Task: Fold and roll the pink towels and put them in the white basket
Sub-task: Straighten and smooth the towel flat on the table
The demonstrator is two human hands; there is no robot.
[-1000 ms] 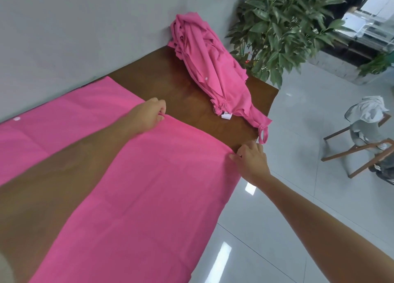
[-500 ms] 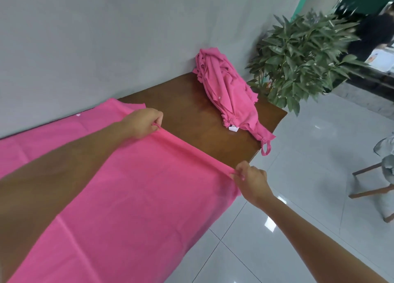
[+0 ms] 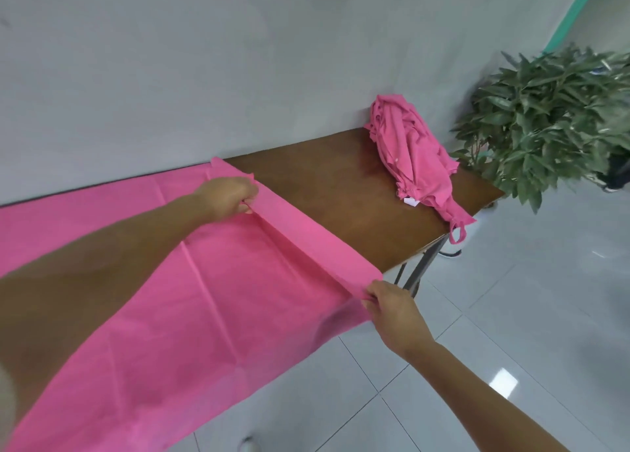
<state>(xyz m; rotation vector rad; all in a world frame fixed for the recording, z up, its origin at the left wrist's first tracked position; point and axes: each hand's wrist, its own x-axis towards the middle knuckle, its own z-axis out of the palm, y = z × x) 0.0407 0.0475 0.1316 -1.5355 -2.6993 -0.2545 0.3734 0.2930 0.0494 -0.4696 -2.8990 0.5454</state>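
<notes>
A large pink towel (image 3: 191,301) lies spread flat over the brown table (image 3: 341,192), its near side hanging over the front edge. My left hand (image 3: 231,197) grips the towel's right edge at the far corner. My right hand (image 3: 388,310) pinches the same edge at the near corner, off the table's front. Between them the edge is lifted and turned over into a narrow fold. A crumpled pile of pink towels (image 3: 414,158) sits at the table's far right end against the wall. The white basket is out of view.
A grey wall (image 3: 238,59) runs along the back of the table. A leafy potted plant (image 3: 549,117) stands just past the table's right end. Grey metal table legs (image 3: 421,269) show under the right end. Glossy white floor tiles (image 3: 494,332) fill the right side.
Both hands have lifted the towel's right edge and drawn it leftward, turning it over into a narrow fold. The camera has tilted, so the pile and plant sit further right.
</notes>
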